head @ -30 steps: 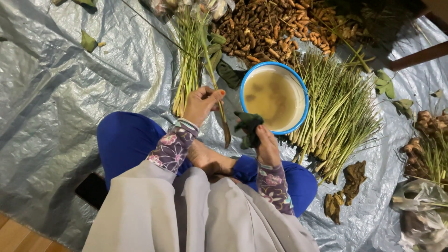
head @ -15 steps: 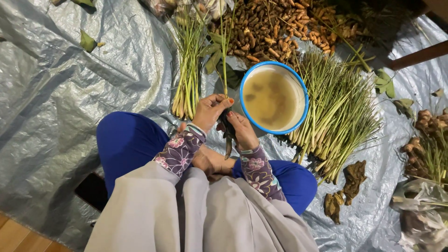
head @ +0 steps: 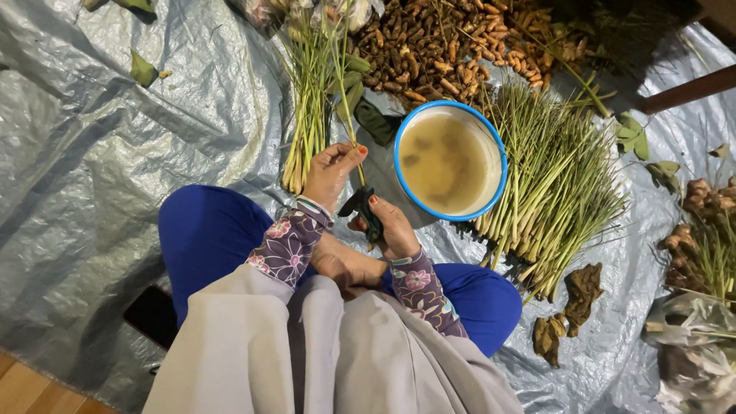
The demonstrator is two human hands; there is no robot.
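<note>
My left hand pinches a thin green lemongrass stalk that runs up and away toward the pile of roots. Close beside it, my right hand grips a dark tool, held against the lower end of the stalk. Both hands hover above my crossed legs in blue trousers. Just right of the hands stands a white bowl with a blue rim, full of murky brown water.
A small bundle of stalks lies left of the bowl, a large heap of stalks right of it. Brown roots are piled at the top. Dried leaves and more roots lie right, all on a grey plastic sheet.
My right hand moved left from beside the bowl to meet the left hand. The left hand now holds a single stalk, with the dark tool brought against it.
</note>
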